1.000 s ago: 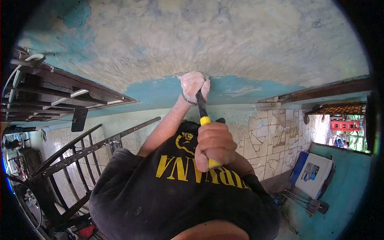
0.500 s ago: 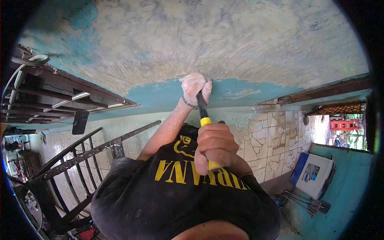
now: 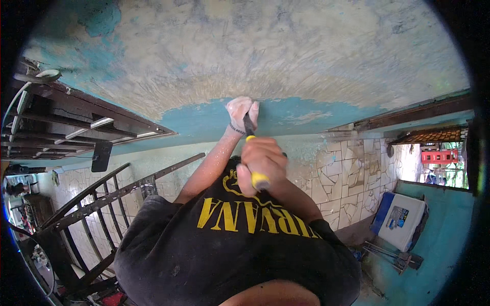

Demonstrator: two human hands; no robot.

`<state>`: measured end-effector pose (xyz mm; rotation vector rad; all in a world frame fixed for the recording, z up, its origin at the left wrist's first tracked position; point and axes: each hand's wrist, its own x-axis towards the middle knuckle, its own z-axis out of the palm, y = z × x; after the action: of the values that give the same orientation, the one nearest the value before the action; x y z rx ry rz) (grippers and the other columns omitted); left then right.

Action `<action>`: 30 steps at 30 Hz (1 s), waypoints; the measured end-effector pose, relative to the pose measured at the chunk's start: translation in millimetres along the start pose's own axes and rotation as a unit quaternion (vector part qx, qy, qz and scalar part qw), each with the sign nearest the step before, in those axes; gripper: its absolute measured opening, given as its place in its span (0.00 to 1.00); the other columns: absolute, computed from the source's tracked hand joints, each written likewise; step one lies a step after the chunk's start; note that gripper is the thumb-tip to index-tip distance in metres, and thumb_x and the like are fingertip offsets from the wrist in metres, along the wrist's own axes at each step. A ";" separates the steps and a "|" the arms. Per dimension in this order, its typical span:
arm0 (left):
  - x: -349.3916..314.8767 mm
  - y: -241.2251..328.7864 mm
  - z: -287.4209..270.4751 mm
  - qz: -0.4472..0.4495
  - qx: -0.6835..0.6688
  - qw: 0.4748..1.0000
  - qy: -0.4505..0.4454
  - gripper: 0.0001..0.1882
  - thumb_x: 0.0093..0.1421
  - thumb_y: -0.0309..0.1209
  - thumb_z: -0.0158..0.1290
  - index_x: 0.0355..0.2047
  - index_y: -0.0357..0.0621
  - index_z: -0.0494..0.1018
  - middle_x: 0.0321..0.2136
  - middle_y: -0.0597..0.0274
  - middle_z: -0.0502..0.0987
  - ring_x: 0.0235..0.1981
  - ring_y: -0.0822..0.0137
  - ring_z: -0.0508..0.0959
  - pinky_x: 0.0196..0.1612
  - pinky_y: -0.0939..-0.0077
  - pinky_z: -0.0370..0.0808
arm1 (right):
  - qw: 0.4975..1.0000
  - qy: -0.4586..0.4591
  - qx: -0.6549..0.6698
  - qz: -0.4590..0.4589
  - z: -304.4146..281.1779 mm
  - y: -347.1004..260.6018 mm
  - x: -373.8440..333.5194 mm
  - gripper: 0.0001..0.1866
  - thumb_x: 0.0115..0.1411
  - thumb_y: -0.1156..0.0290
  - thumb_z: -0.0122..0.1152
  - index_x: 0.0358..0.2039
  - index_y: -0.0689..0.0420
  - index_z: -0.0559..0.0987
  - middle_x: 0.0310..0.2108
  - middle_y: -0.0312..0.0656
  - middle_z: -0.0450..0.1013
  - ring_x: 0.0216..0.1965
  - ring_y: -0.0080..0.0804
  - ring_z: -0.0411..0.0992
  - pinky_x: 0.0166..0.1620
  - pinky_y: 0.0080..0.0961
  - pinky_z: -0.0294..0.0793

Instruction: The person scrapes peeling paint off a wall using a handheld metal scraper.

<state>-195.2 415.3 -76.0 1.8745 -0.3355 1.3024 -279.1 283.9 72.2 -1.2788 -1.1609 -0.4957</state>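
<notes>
Both my hands are closed on a scraper [image 3: 248, 124] with a black shaft and a yellow grip, held up against the wall in front of me. My left hand [image 3: 239, 108], coated in white dust, wraps the far end of the tool at the wall. Its fingers hide the blade. Lower down, my right hand [image 3: 264, 158] grips the yellow handle, whose butt sticks out below the fist. The wall [image 3: 265, 56] is scraped to pale beige and grey above. A band of blue-green paint [image 3: 204, 121] runs along the ragged lower edge of that bare area.
To the left are a dark wooden shutter frame [image 3: 81, 122] and a paint-spattered metal railing [image 3: 99, 204]. A white and blue cooler box [image 3: 401, 220] sits at the right, near a window opening with a red crate [image 3: 440, 156] outside. Broken-tile cladding [image 3: 352, 176] covers the lower wall.
My right hand and the handle have moved up toward the wall and slightly left. My left hand has shifted a little left along the wall. Both keep their hold.
</notes>
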 end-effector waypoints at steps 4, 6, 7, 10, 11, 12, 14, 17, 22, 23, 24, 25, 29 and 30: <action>6.0 1.7 4.4 -0.017 -0.016 0.999 -0.026 0.19 0.60 0.26 0.59 0.16 0.44 0.64 0.15 0.55 0.66 0.16 0.50 0.71 0.23 0.59 0.66 | 1.000 0.006 0.006 0.003 -2.4 2.4 -2.1 0.09 0.51 0.81 0.63 0.27 0.58 0.70 0.20 0.39 0.71 0.19 0.35 0.72 0.27 0.33 0.75; 41.5 28.9 -3.9 0.029 -0.014 0.999 -0.030 0.15 0.63 0.26 0.56 0.19 0.40 0.71 0.16 0.54 0.69 0.16 0.51 0.72 0.22 0.62 0.68 | 0.999 0.019 0.039 -0.023 -14.9 -16.4 12.8 0.09 0.52 0.80 0.62 0.27 0.58 0.70 0.20 0.39 0.71 0.19 0.35 0.72 0.27 0.34 0.74; 40.9 29.3 -2.1 0.027 -0.013 0.999 -0.031 0.15 0.63 0.26 0.56 0.19 0.40 0.71 0.16 0.54 0.69 0.16 0.51 0.72 0.22 0.62 0.68 | 0.996 0.032 0.069 -0.051 -16.7 -20.9 15.2 0.09 0.52 0.80 0.62 0.26 0.59 0.69 0.19 0.39 0.71 0.19 0.35 0.72 0.26 0.34 0.74; 29.1 18.0 4.6 0.034 -0.020 0.999 -0.002 0.13 0.63 0.27 0.57 0.20 0.39 0.72 0.17 0.54 0.72 0.16 0.51 0.73 0.23 0.61 0.70 | 0.997 0.019 0.064 -0.043 -13.9 -11.5 9.7 0.10 0.53 0.80 0.62 0.27 0.58 0.67 0.19 0.38 0.71 0.17 0.35 0.71 0.25 0.35 0.76; 22.4 12.0 4.7 0.034 -0.021 0.999 -0.002 0.13 0.63 0.27 0.57 0.20 0.39 0.72 0.17 0.54 0.72 0.16 0.51 0.73 0.23 0.61 0.70 | 0.997 0.019 0.064 -0.043 -11.1 -5.6 6.3 0.10 0.53 0.80 0.62 0.27 0.58 0.67 0.19 0.38 0.71 0.17 0.35 0.71 0.25 0.35 0.76; 16.8 5.0 5.8 0.032 -0.021 0.999 -0.007 0.14 0.63 0.27 0.57 0.20 0.39 0.72 0.17 0.53 0.72 0.17 0.51 0.74 0.23 0.61 0.71 | 0.998 0.014 0.046 -0.029 -7.1 1.8 2.0 0.10 0.53 0.81 0.62 0.27 0.58 0.67 0.19 0.38 0.71 0.16 0.35 0.70 0.25 0.34 0.76; 21.2 7.8 1.9 0.017 -0.022 0.999 -0.041 0.14 0.63 0.27 0.57 0.20 0.39 0.72 0.18 0.52 0.74 0.18 0.51 0.75 0.24 0.61 0.72 | 1.000 -0.006 0.029 -0.004 -7.5 3.4 -1.4 0.12 0.53 0.81 0.63 0.28 0.57 0.66 0.21 0.39 0.72 0.17 0.34 0.71 0.26 0.34 0.80; 40.4 27.0 2.5 0.042 -0.030 0.998 -0.041 0.15 0.64 0.28 0.56 0.20 0.39 0.71 0.18 0.53 0.73 0.18 0.51 0.75 0.24 0.61 0.72 | 0.997 0.037 0.050 -0.053 -18.9 -10.6 1.6 0.11 0.54 0.81 0.63 0.29 0.57 0.67 0.23 0.39 0.74 0.19 0.34 0.73 0.28 0.36 0.81; 33.1 26.1 6.3 0.055 -0.006 0.998 -0.028 0.14 0.64 0.26 0.57 0.20 0.40 0.70 0.18 0.54 0.72 0.18 0.51 0.74 0.24 0.61 0.72 | 0.997 0.014 0.062 -0.045 -27.7 -14.7 0.5 0.10 0.50 0.80 0.64 0.23 0.57 0.69 0.21 0.39 0.72 0.19 0.36 0.72 0.29 0.38 0.80; 28.2 27.0 6.3 0.052 0.002 0.998 -0.039 0.14 0.63 0.25 0.57 0.19 0.40 0.70 0.18 0.54 0.72 0.18 0.51 0.74 0.24 0.62 0.72 | 0.996 0.033 0.071 -0.052 -25.4 -10.8 -5.4 0.11 0.50 0.81 0.63 0.23 0.57 0.68 0.21 0.39 0.72 0.18 0.35 0.72 0.28 0.37 0.80; 26.7 24.0 9.6 0.051 -0.001 0.998 -0.038 0.14 0.63 0.25 0.57 0.19 0.40 0.70 0.18 0.54 0.72 0.18 0.51 0.74 0.24 0.62 0.72 | 0.994 0.053 0.080 -0.060 -25.1 -8.7 -9.5 0.11 0.49 0.81 0.63 0.22 0.57 0.68 0.21 0.39 0.72 0.18 0.35 0.72 0.28 0.37 0.80; 34.4 25.5 14.6 0.062 -0.019 0.998 -0.023 0.14 0.63 0.25 0.57 0.19 0.41 0.69 0.18 0.54 0.72 0.17 0.52 0.74 0.24 0.61 0.71 | 0.994 0.052 0.072 -0.057 -28.9 -14.4 -5.2 0.11 0.49 0.81 0.63 0.22 0.57 0.68 0.21 0.39 0.72 0.18 0.35 0.72 0.28 0.37 0.80; 47.9 40.6 17.0 0.066 -0.074 0.994 -0.048 0.13 0.61 0.24 0.58 0.20 0.41 0.69 0.17 0.54 0.69 0.17 0.51 0.72 0.23 0.60 0.69 | 0.997 0.041 0.030 -0.060 -28.7 -16.9 2.9 0.11 0.47 0.82 0.62 0.22 0.56 0.68 0.20 0.38 0.70 0.18 0.35 0.71 0.27 0.35 0.78; 49.3 39.5 21.1 0.067 -0.082 0.994 -0.041 0.13 0.61 0.25 0.58 0.20 0.41 0.70 0.16 0.54 0.66 0.16 0.50 0.70 0.22 0.58 0.66 | 0.993 0.073 0.029 -0.084 -22.5 -7.1 -5.7 0.09 0.51 0.80 0.62 0.23 0.57 0.69 0.20 0.38 0.72 0.18 0.35 0.72 0.28 0.37 0.79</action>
<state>-184.3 385.4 -17.4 1.7938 -0.6032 1.2475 -278.6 259.7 73.6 -1.0815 -1.1553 -0.6647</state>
